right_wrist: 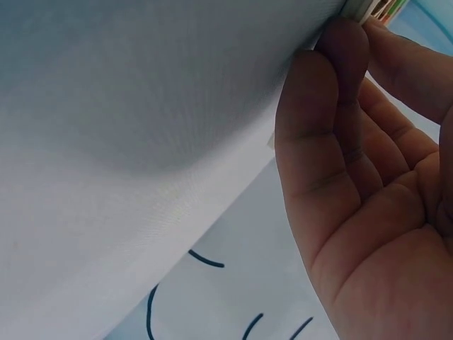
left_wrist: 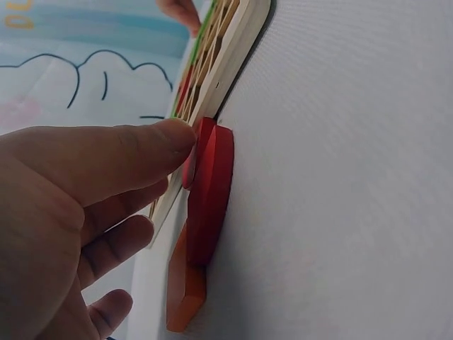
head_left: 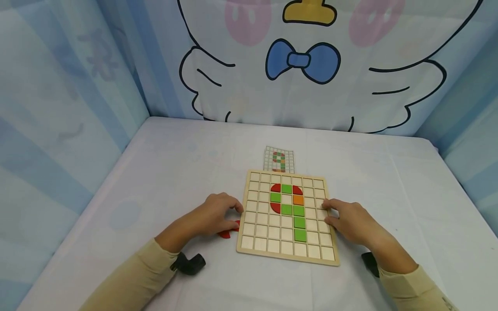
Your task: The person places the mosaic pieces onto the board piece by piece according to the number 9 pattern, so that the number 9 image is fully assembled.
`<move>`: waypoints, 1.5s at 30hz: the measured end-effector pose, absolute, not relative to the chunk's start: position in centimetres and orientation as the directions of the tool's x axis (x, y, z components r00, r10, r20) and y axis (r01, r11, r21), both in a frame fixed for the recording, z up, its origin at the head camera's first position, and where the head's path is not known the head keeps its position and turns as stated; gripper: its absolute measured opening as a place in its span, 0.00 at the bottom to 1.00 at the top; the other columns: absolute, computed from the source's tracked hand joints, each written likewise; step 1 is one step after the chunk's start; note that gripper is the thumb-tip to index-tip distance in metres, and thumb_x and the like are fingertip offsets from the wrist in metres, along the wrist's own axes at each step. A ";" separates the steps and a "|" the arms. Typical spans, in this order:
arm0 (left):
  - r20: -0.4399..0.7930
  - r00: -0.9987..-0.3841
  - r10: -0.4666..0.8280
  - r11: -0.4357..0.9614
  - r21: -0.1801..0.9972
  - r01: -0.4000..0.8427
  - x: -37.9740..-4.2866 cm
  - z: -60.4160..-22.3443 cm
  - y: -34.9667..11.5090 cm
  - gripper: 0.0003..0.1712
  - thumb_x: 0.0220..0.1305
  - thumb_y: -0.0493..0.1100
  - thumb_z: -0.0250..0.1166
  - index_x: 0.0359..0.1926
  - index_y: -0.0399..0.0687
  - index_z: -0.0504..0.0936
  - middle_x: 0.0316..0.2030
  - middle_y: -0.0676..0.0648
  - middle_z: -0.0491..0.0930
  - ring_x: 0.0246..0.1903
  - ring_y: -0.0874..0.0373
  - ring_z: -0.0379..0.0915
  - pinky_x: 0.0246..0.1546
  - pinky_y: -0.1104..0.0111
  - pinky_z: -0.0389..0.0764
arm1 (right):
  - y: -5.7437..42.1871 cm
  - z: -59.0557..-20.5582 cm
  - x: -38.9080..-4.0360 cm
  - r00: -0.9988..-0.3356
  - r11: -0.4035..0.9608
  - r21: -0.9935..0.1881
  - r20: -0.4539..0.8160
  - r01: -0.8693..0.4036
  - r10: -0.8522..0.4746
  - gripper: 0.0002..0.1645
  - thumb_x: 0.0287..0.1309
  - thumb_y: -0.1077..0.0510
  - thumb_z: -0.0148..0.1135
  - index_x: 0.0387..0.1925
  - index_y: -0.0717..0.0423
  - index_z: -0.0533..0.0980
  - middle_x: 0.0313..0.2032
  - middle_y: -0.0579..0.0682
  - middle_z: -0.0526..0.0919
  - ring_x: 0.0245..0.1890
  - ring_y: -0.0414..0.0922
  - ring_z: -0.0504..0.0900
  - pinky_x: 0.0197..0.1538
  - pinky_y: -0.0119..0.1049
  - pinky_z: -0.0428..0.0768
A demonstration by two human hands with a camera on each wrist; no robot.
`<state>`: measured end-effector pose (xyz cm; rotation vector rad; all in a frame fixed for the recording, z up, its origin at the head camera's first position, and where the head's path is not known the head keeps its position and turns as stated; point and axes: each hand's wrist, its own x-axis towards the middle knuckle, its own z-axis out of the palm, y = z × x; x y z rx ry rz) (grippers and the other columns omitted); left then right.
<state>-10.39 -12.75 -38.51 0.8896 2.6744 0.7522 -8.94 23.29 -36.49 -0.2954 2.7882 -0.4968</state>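
A square wooden grid board (head_left: 267,245) lies on the white table, a pattern of green, orange and rounded red pieces set in its cells. At its left edge my left hand (head_left: 218,214) holds on with thumb and forefinger; the thumb covers part of the rim in the left wrist view, where the forefinger is hidden. My right hand (head_left: 352,220) grips the opposite edge, its thumb and fingertips meeting the rim (right_wrist: 359,8). Loose red pieces (left_wrist: 212,195) lie against the board beneath the left thumb, with an orange piece (left_wrist: 185,287) beside them.
Behind the board a small card (head_left: 288,159) shows a similar coloured grid pattern, its lower part hidden. Printed curtains (head_left: 299,103) stand along the back and sides of the white table (head_left: 186,155). Black wrist devices (head_left: 190,264) sit under both forearms.
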 end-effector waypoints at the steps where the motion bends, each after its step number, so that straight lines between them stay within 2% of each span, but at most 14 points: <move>1: -0.046 -0.790 0.612 0.684 0.533 0.499 -10.4 -38.5 -12.8 0.15 0.59 0.43 0.75 0.46 0.47 0.83 0.44 0.52 0.81 0.49 0.54 0.73 0.55 0.54 0.69 | 23.3 -36.5 -8.9 -0.936 0.919 -0.365 -0.250 -0.147 -0.249 0.24 0.64 0.58 0.65 0.60 0.60 0.75 0.57 0.65 0.78 0.44 0.55 0.77 0.45 0.52 0.74; 11: -0.034 -0.780 0.624 0.688 0.497 0.529 -10.3 -38.8 -13.0 0.16 0.57 0.45 0.76 0.45 0.49 0.83 0.42 0.54 0.81 0.47 0.56 0.74 0.53 0.53 0.68 | 23.4 -36.6 -8.9 -0.937 0.915 -0.371 -0.235 -0.160 -0.259 0.24 0.64 0.58 0.65 0.60 0.60 0.75 0.57 0.65 0.79 0.44 0.55 0.78 0.45 0.52 0.74; 29: -0.018 -0.799 0.601 0.702 0.490 0.516 -10.4 -38.8 -13.2 0.09 0.60 0.41 0.73 0.41 0.50 0.83 0.36 0.57 0.80 0.42 0.58 0.74 0.52 0.55 0.70 | 23.5 -36.6 -9.0 -0.936 0.912 -0.378 -0.235 -0.159 -0.261 0.24 0.65 0.58 0.64 0.61 0.61 0.75 0.56 0.66 0.79 0.42 0.54 0.77 0.44 0.51 0.74; 38: 0.009 -0.818 0.575 0.722 0.464 0.513 -10.8 -38.9 -13.2 0.07 0.61 0.41 0.72 0.40 0.50 0.83 0.36 0.56 0.80 0.42 0.55 0.72 0.49 0.53 0.69 | 23.4 -36.5 -8.9 -0.936 0.912 -0.378 -0.233 -0.161 -0.262 0.24 0.65 0.58 0.64 0.60 0.60 0.75 0.58 0.66 0.78 0.50 0.59 0.78 0.49 0.55 0.74; 45: -0.045 -0.845 0.533 0.754 0.478 0.450 -11.1 -38.8 -13.4 0.10 0.61 0.44 0.72 0.43 0.49 0.84 0.39 0.55 0.80 0.46 0.54 0.71 0.54 0.51 0.67 | 23.5 -36.6 -8.9 -0.935 0.912 -0.377 -0.235 -0.164 -0.265 0.24 0.65 0.58 0.65 0.60 0.60 0.75 0.58 0.66 0.78 0.51 0.59 0.78 0.49 0.55 0.75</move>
